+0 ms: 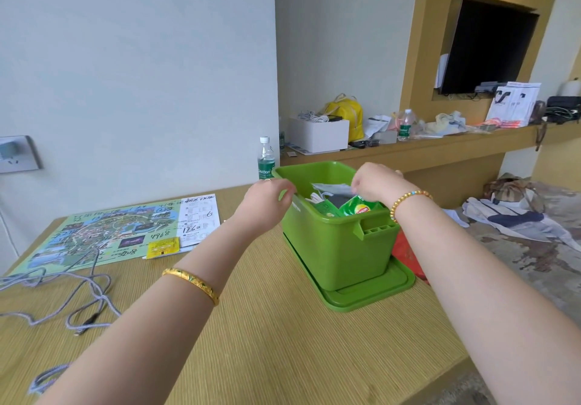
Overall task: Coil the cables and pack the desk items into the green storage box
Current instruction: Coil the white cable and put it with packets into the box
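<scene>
- A long grey braided cable (78, 291) sprawls loose and uncoiled over the near-left of the straw-coloured woven-textured desk (251, 341), one plug end lying free; a second loop shows at the lower-left edge. By my reading this is the coiling work not yet done.
- The green plastic storage box (336, 247) stands on its matching green lid (371, 294), used as a tray, near the desk's right edge, likely so the lid stays handy for closing.
- The left hand (267, 198) reaches to the box's near-left rim, fingers curled at the edge, seemingly to steady it; whether they truly grip the rim I cannot tell.
- The right hand (374, 183) hovers over the open box, fingertips drawn together on a pale grey folded piece (333, 189), apparently tucking it in.
- Already inside: a green Lipton tea packet (360, 208) and some white cord; the box looks nearly full, which may crowd the cable.
- Left of the box lie a colourful illustrated paper map with handwritten numbers (110, 231) and a small yellow sachet (163, 247), both unpacked.
- A clear water bottle with a green label (266, 161) stands just behind the box.
- Beyond, a cluttered wall shelf (440, 147) is well apart.
</scene>
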